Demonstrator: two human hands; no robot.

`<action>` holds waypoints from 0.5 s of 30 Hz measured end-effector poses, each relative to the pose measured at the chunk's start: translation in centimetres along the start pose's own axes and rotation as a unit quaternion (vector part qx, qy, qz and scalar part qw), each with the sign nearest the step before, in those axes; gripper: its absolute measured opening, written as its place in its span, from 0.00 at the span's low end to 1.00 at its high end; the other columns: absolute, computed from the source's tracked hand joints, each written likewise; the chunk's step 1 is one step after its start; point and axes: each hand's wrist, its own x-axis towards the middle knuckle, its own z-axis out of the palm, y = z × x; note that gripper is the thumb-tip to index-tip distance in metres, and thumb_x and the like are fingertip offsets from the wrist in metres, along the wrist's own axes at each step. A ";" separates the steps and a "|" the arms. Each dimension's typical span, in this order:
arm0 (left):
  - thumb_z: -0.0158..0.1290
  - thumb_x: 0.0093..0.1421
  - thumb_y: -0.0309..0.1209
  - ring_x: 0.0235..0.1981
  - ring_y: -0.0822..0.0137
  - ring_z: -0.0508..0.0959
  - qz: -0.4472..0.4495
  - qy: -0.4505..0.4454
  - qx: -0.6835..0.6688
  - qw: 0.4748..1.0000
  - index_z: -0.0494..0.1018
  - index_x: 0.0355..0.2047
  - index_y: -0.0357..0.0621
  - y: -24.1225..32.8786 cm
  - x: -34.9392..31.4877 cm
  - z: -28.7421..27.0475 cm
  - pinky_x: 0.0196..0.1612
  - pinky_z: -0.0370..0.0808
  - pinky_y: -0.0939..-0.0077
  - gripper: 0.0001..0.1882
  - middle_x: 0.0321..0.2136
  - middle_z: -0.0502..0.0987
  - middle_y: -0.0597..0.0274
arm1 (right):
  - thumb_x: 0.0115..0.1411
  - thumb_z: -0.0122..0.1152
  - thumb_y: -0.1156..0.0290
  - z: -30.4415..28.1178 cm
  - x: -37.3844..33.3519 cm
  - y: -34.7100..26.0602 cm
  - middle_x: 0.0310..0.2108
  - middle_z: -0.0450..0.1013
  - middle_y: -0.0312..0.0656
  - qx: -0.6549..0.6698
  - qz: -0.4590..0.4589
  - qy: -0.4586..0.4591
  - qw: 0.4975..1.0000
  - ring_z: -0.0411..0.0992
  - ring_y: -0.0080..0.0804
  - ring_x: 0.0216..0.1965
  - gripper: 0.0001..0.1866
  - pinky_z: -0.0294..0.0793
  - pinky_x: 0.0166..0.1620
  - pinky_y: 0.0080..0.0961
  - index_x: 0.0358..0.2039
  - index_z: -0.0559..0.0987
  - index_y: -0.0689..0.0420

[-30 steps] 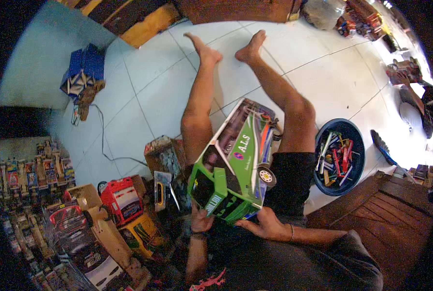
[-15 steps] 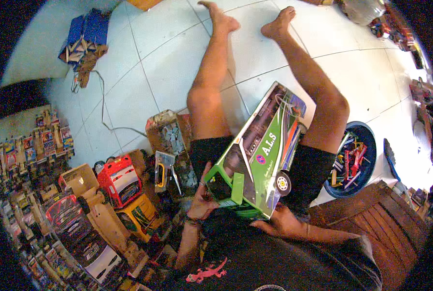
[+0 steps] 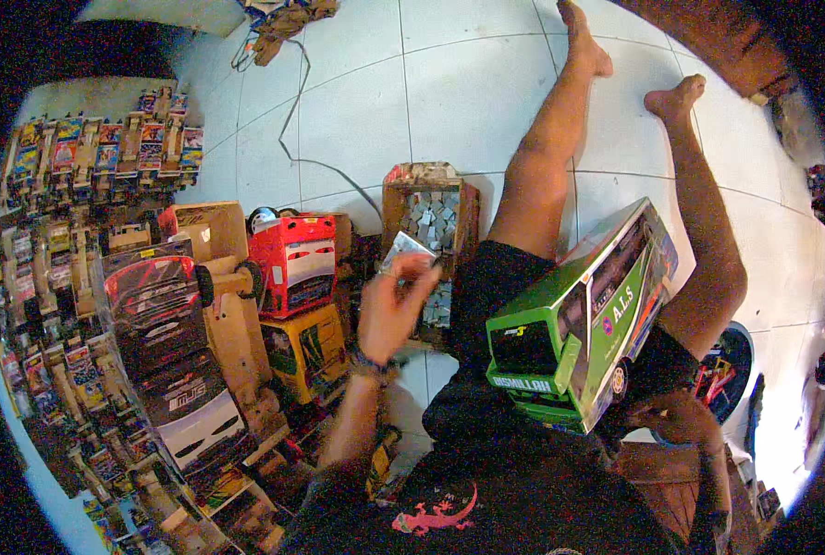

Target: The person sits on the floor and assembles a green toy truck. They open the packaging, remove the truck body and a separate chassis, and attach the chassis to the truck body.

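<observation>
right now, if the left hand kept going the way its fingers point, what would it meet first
The left hand, pinching a small grey piece, points up and a little right. First in that line looks to be the cardboard box of grey pieces, though depth is unclear and the hand may be above it.

Open floor (image 3: 357, 111) ahead: bare white tile between the cable (image 3: 294, 139) and the left leg (image 3: 547, 176), clear reach there. Left hand (image 3: 389, 310) is up over the box of small grey squares (image 3: 431, 217), holding one, with little room around it: red toy truck (image 3: 292, 259) and yellow toy truck (image 3: 306, 351) just beside on the left, thigh on the right. Further left is packed solid with cardboard model vehicles (image 3: 167, 342) and rows of small models (image 3: 98, 153). Green toy bus (image 3: 584, 319) fills the lap; right hand (image 3: 676, 421) sits under its rear. Right side pinched by the right leg (image 3: 708, 231) and a blue tub (image 3: 732, 365).
</observation>
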 end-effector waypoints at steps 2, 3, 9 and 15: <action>0.56 0.65 0.37 0.35 0.67 0.82 0.069 0.038 0.029 0.996 0.77 0.43 0.44 -0.5 5.0 -0.5 0.36 0.76 0.72 0.12 0.35 0.83 0.58 | 0.64 0.60 0.61 -1.1 0.0 1.4 0.37 0.81 0.41 0.053 0.020 0.176 0.983 0.79 0.32 0.39 0.14 0.78 0.43 0.30 0.40 0.83 0.58; 0.55 0.65 0.37 0.35 0.61 0.83 0.099 0.030 0.061 0.993 0.78 0.40 0.44 -1.4 8.4 -0.4 0.38 0.77 0.67 0.11 0.34 0.83 0.55 | 0.65 0.59 0.61 -1.7 0.1 2.3 0.37 0.80 0.41 0.080 0.029 0.260 0.962 0.78 0.31 0.39 0.15 0.78 0.42 0.29 0.41 0.82 0.59; 0.53 0.58 0.42 0.40 0.50 0.82 0.083 -0.277 0.485 0.826 0.82 0.37 0.45 -13.3 21.4 7.5 0.43 0.77 0.49 0.16 0.36 0.82 0.46 | 0.71 0.51 0.61 -3.3 -0.3 7.8 0.40 0.77 0.39 0.048 0.005 0.496 0.867 0.74 0.25 0.40 0.16 0.73 0.41 0.23 0.47 0.78 0.60; 0.54 0.57 0.44 0.38 0.50 0.82 0.050 -0.408 0.550 0.727 0.82 0.37 0.44 -22.2 23.0 12.4 0.42 0.78 0.51 0.18 0.36 0.83 0.48 | 0.69 0.55 0.64 0.5 0.4 11.5 0.56 0.70 0.50 0.218 0.050 0.435 0.872 0.68 0.38 0.55 0.23 0.66 0.58 0.31 0.60 0.72 0.62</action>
